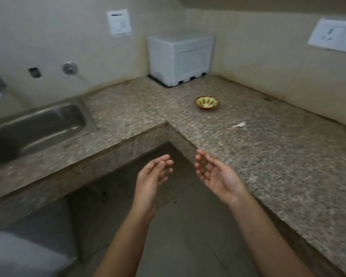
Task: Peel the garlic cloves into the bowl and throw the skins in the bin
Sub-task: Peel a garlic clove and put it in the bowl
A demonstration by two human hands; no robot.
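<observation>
A small brown bowl [207,102] with a yellow-green patterned inside sits on the speckled granite counter [268,156], well beyond my hands. A small white piece [239,125], which looks like a garlic clove or a skin, lies on the counter to the bowl's right and nearer to me. My left hand [153,176] and my right hand [216,175] hover in front of the counter's inner corner, palms facing each other, fingers apart, holding nothing. No bin is clearly visible.
A steel sink [36,128] is set into the counter at the left, with taps on the wall above. A white boxy appliance [181,58] stands in the far corner. A grey blurred object [24,254] sits low at the bottom left. Tiled floor lies below my arms.
</observation>
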